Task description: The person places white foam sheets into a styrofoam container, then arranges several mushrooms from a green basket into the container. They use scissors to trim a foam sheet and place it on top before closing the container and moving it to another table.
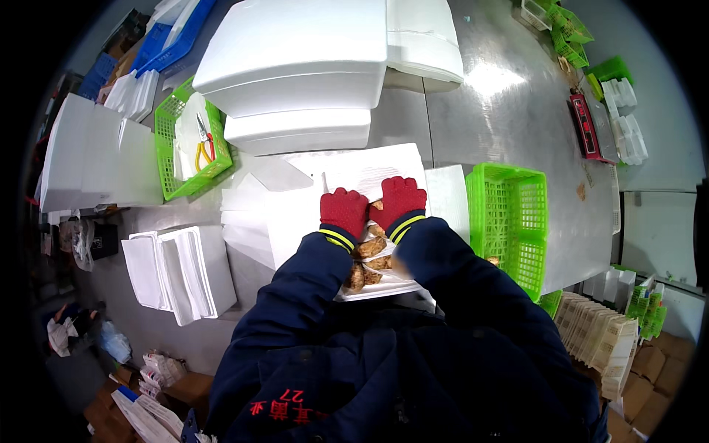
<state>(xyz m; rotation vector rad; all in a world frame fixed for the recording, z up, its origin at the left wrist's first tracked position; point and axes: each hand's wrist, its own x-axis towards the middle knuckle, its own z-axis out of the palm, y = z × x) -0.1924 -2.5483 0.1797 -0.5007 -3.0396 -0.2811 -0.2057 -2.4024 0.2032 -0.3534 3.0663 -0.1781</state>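
Right before me is a white foam box [376,292] holding several brown mushrooms [370,247] with white paper folded between them. My left hand [343,211], in a dark red knitted glove, lies over the box's left side with its fingers bent. At the far right part of the box my right hand [401,200], gloved the same way, rests close above a mushroom. Both palms face down, so what is under the fingers is hidden. White paper sheets [382,163] spread beyond the hands, and more sheets [252,219] lie to the left.
A green plastic basket [507,221] stands at the right. Another green basket [191,138] at far left holds red- and yellow-handled scissors [204,147] on white paper. Large white foam boxes [299,50] are stacked ahead. Foam lids [177,274] lean at the left, and a red-fronted scale [585,127] sits far right.
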